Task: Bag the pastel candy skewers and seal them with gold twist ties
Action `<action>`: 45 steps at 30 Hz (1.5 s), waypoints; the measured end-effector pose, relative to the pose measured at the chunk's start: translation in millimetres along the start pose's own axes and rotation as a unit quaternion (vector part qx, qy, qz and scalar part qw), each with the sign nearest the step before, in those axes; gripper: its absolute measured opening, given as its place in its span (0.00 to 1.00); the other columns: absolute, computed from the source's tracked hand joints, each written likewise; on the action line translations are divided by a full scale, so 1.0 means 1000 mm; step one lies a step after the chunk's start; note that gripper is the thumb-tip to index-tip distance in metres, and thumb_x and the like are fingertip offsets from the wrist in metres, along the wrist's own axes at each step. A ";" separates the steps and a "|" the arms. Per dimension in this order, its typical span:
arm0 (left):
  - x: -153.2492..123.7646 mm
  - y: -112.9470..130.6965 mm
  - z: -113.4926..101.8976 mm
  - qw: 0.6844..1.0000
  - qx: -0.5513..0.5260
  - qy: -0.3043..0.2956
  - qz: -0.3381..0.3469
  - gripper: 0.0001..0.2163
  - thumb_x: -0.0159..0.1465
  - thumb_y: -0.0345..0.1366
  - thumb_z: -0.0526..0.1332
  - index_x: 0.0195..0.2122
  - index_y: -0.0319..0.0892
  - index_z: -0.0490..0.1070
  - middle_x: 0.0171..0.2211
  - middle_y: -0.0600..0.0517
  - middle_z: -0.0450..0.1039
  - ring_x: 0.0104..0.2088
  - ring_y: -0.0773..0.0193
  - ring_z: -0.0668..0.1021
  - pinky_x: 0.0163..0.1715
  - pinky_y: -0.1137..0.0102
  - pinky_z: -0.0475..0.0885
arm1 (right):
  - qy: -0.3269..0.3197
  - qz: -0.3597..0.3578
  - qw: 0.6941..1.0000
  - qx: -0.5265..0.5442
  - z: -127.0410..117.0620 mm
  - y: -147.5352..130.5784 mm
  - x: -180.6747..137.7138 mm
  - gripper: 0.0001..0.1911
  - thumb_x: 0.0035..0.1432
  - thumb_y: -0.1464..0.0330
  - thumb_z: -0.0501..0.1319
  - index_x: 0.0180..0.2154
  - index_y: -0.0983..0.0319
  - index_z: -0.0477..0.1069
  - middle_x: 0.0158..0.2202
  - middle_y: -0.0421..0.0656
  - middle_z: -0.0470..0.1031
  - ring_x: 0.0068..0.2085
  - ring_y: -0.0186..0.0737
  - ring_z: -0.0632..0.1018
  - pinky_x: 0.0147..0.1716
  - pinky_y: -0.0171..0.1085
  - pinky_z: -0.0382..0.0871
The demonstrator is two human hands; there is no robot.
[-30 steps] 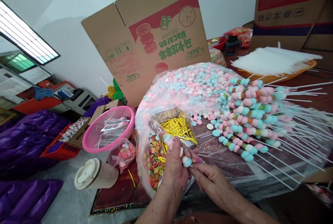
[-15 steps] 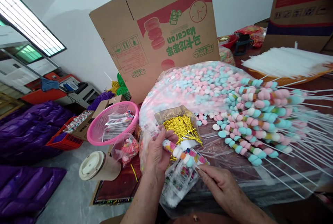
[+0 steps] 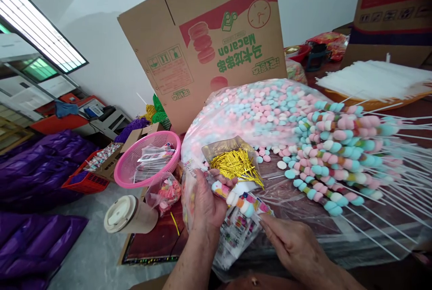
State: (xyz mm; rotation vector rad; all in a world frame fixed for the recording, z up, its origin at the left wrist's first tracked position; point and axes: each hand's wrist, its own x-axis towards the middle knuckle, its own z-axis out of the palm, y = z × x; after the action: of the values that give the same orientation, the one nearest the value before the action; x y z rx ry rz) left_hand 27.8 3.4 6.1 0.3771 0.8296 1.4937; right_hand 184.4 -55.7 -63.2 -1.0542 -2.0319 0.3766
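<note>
A candy skewer [image 3: 232, 198] of pastel pieces, its upper end in a printed clear wrapper, slants between my hands. My left hand [image 3: 209, 202] is turned palm up, its half-curled fingers cradling the upper end while the thumb stands apart. At the lower end, my right hand [image 3: 293, 238] pinches the skewer's white stick between thumb and fingers. Printed clear bags [image 3: 238, 236] lie just beneath the skewer. Gold twist ties [image 3: 232, 164] fill an opened pouch right behind my left hand. A pile of finished-looking candy skewers [image 3: 337, 155] rests at the right, sticks pointing right.
A large clear bag of pastel candies [image 3: 249, 101] lies before a cardboard box [image 3: 232, 15]. Left are a pink basket [image 3: 119, 174], a bag of gummy candy [image 3: 168, 191] and a lidded cup [image 3: 140, 216]. White sticks [image 3: 378, 78] fill an orange tray at the right.
The view has shifted slightly. Both hands keep nearly the same pose around the candy skewer, with my left fingers a little more folded.
</note>
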 end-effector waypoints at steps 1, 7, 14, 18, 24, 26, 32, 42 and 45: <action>0.000 -0.001 0.001 1.000 0.003 -0.001 0.009 0.19 0.60 0.51 0.53 0.27 0.38 0.68 0.17 0.54 0.67 0.19 0.67 0.71 0.37 0.60 0.72 | 0.030 -0.025 0.999 -0.038 0.002 0.000 -0.001 0.15 0.62 0.72 0.47 0.38 0.67 0.71 0.20 0.42 0.74 0.20 0.36 0.75 0.20 0.32 0.62; -0.005 -0.017 0.004 1.000 -0.004 0.013 -0.011 0.17 0.58 0.49 0.57 0.23 0.40 0.65 0.15 0.56 0.65 0.19 0.68 0.71 0.37 0.61 0.71 | -0.010 0.032 0.999 0.041 0.003 -0.008 -0.001 0.15 0.62 0.71 0.46 0.34 0.65 0.71 0.19 0.41 0.73 0.19 0.34 0.73 0.20 0.30 0.61; 0.000 0.016 -0.008 0.994 0.033 -0.079 -0.074 0.17 0.53 0.47 0.63 0.37 0.37 0.72 0.33 0.45 0.75 0.34 0.57 0.77 0.41 0.60 0.69 | -0.110 0.169 0.945 0.259 -0.012 -0.010 0.008 0.21 0.63 0.61 0.48 0.25 0.63 0.70 0.17 0.36 0.65 0.20 0.30 0.65 0.20 0.28 0.59; 0.004 0.024 -0.010 0.995 -0.005 -0.067 -0.077 0.15 0.54 0.43 0.64 0.39 0.39 0.72 0.21 0.52 0.73 0.27 0.60 0.77 0.41 0.58 0.70 | -0.131 0.165 0.942 0.262 -0.013 -0.010 0.009 0.22 0.63 0.61 0.48 0.23 0.63 0.69 0.16 0.35 0.62 0.19 0.29 0.64 0.19 0.27 0.58; -0.002 0.013 0.001 0.990 -0.030 0.074 -0.117 0.17 0.60 0.47 0.55 0.27 0.37 0.71 0.13 0.54 0.66 0.20 0.63 0.74 0.35 0.59 0.72 | 0.040 -0.025 0.998 -0.046 -0.004 0.005 -0.001 0.15 0.61 0.73 0.48 0.41 0.66 0.72 0.19 0.41 0.71 0.20 0.33 0.70 0.21 0.32 0.59; -0.005 0.011 0.004 0.987 -0.028 0.096 -0.122 0.18 0.61 0.48 0.54 0.25 0.37 0.70 0.13 0.53 0.66 0.19 0.62 0.74 0.32 0.60 0.72 | 0.089 -0.081 0.979 -0.166 -0.002 0.008 -0.004 0.16 0.58 0.77 0.50 0.44 0.67 0.71 0.16 0.40 0.69 0.18 0.34 0.69 0.21 0.34 0.56; -0.010 0.009 0.003 0.989 -0.018 0.076 -0.122 0.21 0.61 0.49 0.53 0.22 0.36 0.68 0.13 0.52 0.66 0.19 0.63 0.74 0.29 0.64 0.72 | 0.077 -0.085 0.972 -0.206 -0.003 0.006 -0.003 0.16 0.57 0.77 0.49 0.43 0.68 0.71 0.17 0.40 0.70 0.18 0.33 0.69 0.21 0.36 0.56; -0.011 0.007 0.003 0.986 0.051 0.071 -0.140 0.22 0.60 0.49 0.54 0.22 0.34 0.70 0.12 0.49 0.67 0.21 0.61 0.76 0.30 0.65 0.72 | 0.080 -0.140 0.952 -0.262 -0.023 0.018 0.008 0.15 0.56 0.79 0.50 0.39 0.67 0.73 0.17 0.41 0.69 0.19 0.36 0.69 0.23 0.38 0.55; -0.012 0.000 0.006 0.991 0.007 0.119 -0.063 0.20 0.59 0.50 0.55 0.22 0.37 0.69 0.13 0.51 0.68 0.20 0.63 0.75 0.31 0.63 0.72 | 0.086 -0.124 0.956 -0.251 -0.012 0.009 0.004 0.15 0.56 0.79 0.50 0.41 0.69 0.72 0.16 0.40 0.68 0.18 0.35 0.68 0.22 0.37 0.55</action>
State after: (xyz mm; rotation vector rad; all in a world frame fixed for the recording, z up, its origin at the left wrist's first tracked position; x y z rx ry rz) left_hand 33.5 -6.0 13.3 0.1544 1.0340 1.4321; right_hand 197.2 -48.5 -58.6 -1.0579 -2.1159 -0.3716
